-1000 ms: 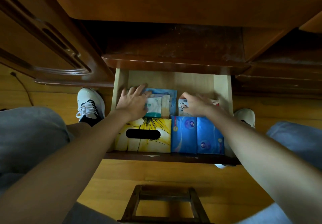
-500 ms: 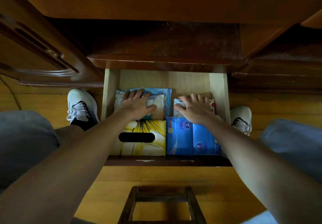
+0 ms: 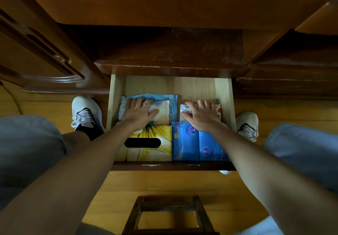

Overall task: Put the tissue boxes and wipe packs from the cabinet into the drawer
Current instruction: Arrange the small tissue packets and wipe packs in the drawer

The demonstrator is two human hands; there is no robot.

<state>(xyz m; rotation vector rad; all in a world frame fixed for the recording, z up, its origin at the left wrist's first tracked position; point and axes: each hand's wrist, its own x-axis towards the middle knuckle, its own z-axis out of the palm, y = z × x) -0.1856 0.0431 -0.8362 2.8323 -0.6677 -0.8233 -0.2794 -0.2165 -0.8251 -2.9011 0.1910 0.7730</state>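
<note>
The open light-wood drawer (image 3: 224, 92) holds a yellow flower-print tissue box (image 3: 155, 151) at front left and two blue tissue packs (image 3: 184, 143) (image 3: 211, 149) at front right. Behind the box lie stacked wipe packs, a blue one (image 3: 164, 97) under a white one (image 3: 161, 111). My left hand (image 3: 139, 112) rests flat on them, fingers spread. My right hand (image 3: 201, 115) lies flat on a white pack with red spots (image 3: 217, 109) at back right. The cabinet shelf (image 3: 173, 48) above is dark, and I see nothing on it.
The cabinet door (image 3: 36, 51) stands open at the left. A dark wooden stool (image 3: 170, 214) sits on the yellow floor below the drawer front. My shoes (image 3: 86, 112) (image 3: 247, 125) flank the drawer, with my knees at both sides.
My right hand has gone from gripping the spotted pack to lying flat on it. My left hand has slid left and flattened on the wipe packs.
</note>
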